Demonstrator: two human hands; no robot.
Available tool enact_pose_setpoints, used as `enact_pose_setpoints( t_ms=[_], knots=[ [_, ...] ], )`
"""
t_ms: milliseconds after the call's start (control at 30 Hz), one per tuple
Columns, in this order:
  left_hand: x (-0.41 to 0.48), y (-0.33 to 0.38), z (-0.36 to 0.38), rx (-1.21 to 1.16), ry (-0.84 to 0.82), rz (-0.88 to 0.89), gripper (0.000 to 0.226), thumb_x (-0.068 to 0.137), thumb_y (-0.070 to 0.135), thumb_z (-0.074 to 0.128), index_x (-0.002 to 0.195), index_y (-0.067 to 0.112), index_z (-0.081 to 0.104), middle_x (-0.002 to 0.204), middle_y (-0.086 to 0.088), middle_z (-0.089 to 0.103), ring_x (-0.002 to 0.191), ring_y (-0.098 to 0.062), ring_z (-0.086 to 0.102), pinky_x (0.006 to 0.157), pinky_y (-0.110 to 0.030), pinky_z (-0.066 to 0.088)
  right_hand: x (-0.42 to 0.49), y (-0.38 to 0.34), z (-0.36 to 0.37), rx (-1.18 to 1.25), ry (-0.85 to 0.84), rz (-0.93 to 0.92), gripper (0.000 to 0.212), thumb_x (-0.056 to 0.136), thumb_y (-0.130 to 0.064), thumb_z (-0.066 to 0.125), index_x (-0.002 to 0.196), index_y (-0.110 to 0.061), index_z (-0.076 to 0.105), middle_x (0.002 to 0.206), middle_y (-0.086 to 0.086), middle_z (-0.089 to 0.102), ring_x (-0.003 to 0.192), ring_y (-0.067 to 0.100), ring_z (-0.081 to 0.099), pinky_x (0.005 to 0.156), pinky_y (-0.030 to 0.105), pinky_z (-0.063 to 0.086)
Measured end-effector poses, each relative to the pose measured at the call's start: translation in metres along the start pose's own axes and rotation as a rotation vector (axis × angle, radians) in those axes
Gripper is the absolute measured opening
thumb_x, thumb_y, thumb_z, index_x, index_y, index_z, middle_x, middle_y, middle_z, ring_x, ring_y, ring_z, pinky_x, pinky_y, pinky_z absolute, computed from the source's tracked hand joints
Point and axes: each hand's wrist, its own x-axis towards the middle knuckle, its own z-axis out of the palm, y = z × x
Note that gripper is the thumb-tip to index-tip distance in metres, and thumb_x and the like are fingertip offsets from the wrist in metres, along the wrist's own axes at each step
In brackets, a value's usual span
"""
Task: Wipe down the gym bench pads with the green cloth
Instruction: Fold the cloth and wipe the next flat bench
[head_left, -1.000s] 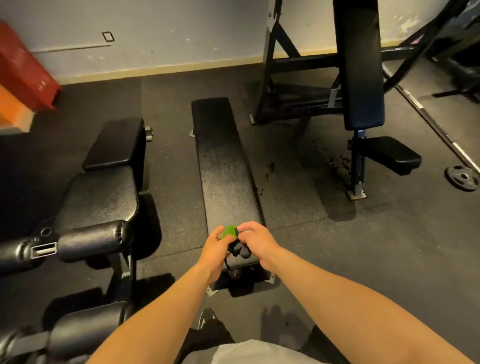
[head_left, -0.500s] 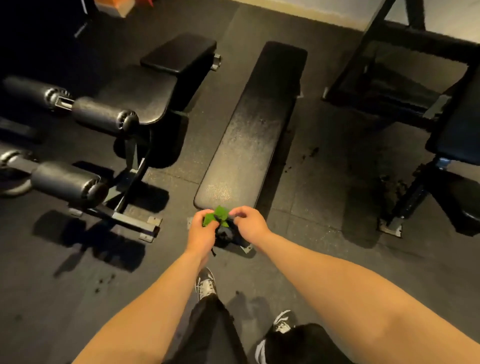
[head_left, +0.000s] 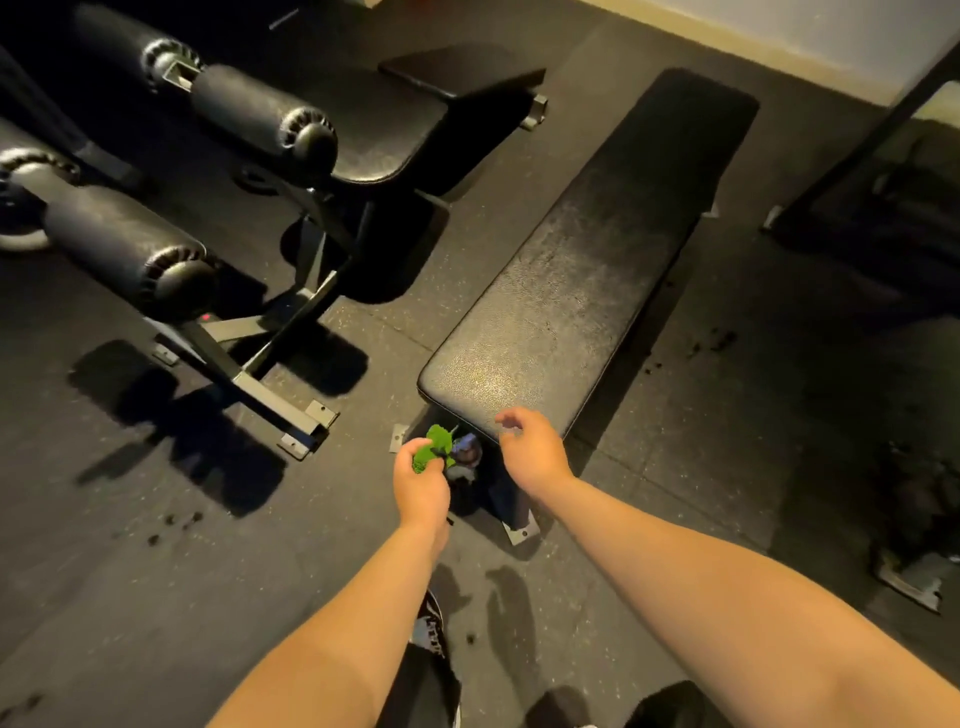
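L hand (head_left: 422, 486) fingers pinch green cloth (head_left: 430, 451), bunched, just off near end of bench pad (head_left: 571, 291). R hand (head_left: 531, 448) fingers loosely curled, empty. Risk: wadded cloth wipes narrow strip, misses pad edges.

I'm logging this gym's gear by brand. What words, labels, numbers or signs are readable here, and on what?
No text here can be read.
On the shoe: white markings, too blurred to read.
On the dark item beside the green cloth in the left hand: a bluish patch, blurred, unreadable.
On the flat bench pad: no label shows.
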Motion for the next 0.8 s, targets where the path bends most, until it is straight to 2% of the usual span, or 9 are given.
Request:
enact_pose_setpoints(
  t_ms=[100,200,300,367,500,633,700,767,800],
  knots=[
    [0.059,-0.025,0.008,-0.085,0.044,0.026,0.045,0.097,0.001,0.049,0.088,0.043,0.062,0.117,-0.009,0.066,0.100,-0.026,0.064,0.093,-0.050,0.053,0.051,0.024,0.027,-0.133,0.018,-0.118,0.037,0.094,-0.006,0.049,0.125,-0.021,0.061,0.131,0.000,0.056,0.121,0.019,0.049,0.100,0.030,0.039],
    [0.119,-0.047,0.018,-0.128,0.110,0.094,0.050,0.098,0.002,0.049,0.085,0.049,0.062,0.119,-0.006,0.065,0.106,-0.028,0.064,0.096,-0.050,0.053,0.098,0.054,0.056,-0.300,0.034,-0.271,0.037,0.093,-0.012,0.052,0.127,-0.026,0.059,0.131,-0.003,0.055,0.126,0.019,0.043,0.108,0.036,0.037],
    [0.163,-0.059,0.028,-0.174,0.170,0.174,0.052,0.098,0.005,0.048,0.083,0.054,0.060,0.118,-0.006,0.065,0.102,-0.030,0.064,0.093,-0.047,0.054,0.127,0.081,0.069,-0.511,0.079,-0.430,0.037,0.090,-0.016,0.054,0.125,-0.027,0.060,0.127,-0.005,0.055,0.123,0.018,0.042,0.102,0.037,0.034],
    [0.184,-0.065,0.037,-0.219,0.128,0.218,0.047,0.099,0.008,0.048,0.089,0.052,0.061,0.118,-0.004,0.065,0.104,-0.029,0.063,0.093,-0.046,0.052,0.138,0.099,0.073,-0.578,0.165,-0.556,0.037,0.085,-0.018,0.055,0.120,-0.028,0.063,0.121,-0.007,0.057,0.118,0.018,0.046,0.095,0.039,0.035],
    [0.192,-0.073,0.056,-0.340,-0.005,0.321,0.030,0.101,0.007,0.045,0.110,0.032,0.060,0.128,0.014,0.060,0.118,-0.017,0.056,0.098,-0.034,0.043,0.141,0.115,0.079,-0.629,0.325,-0.695,0.038,0.082,-0.026,0.049,0.116,-0.029,0.066,0.117,-0.010,0.060,0.116,0.017,0.050,0.093,0.041,0.041],
    [0.191,-0.092,0.067,-0.327,0.055,0.460,0.030,0.099,0.000,0.047,0.109,0.025,0.060,0.114,0.012,0.059,0.115,-0.014,0.055,0.096,-0.024,0.041,0.145,0.116,0.082,-0.595,0.364,-0.712,0.031,0.086,-0.023,0.053,0.112,-0.030,0.067,0.113,-0.011,0.061,0.114,0.014,0.049,0.092,0.037,0.038],
    [0.185,-0.098,0.072,-0.317,0.090,0.520,0.028,0.098,-0.001,0.047,0.111,0.021,0.060,0.114,0.009,0.060,0.114,-0.012,0.055,0.093,-0.015,0.042,0.147,0.118,0.082,-0.577,0.384,-0.725,0.029,0.086,-0.021,0.054,0.110,-0.030,0.067,0.111,-0.012,0.061,0.111,0.014,0.050,0.090,0.036,0.039],
    [0.175,-0.106,0.075,-0.281,0.102,0.569,0.028,0.099,-0.001,0.046,0.113,0.019,0.060,0.116,0.008,0.060,0.110,-0.007,0.055,0.083,-0.003,0.039,0.147,0.120,0.083,-0.543,0.395,-0.719,0.028,0.084,-0.018,0.055,0.106,-0.030,0.068,0.109,-0.012,0.062,0.108,0.015,0.052,0.087,0.036,0.041],
    [0.169,-0.112,0.076,-0.251,0.092,0.596,0.030,0.098,-0.001,0.045,0.112,0.020,0.061,0.116,0.009,0.061,0.110,-0.005,0.055,0.082,-0.002,0.039,0.146,0.123,0.083,-0.532,0.392,-0.721,0.029,0.083,-0.016,0.055,0.105,-0.030,0.068,0.108,-0.011,0.063,0.107,0.015,0.053,0.086,0.036,0.043]
  ],
)
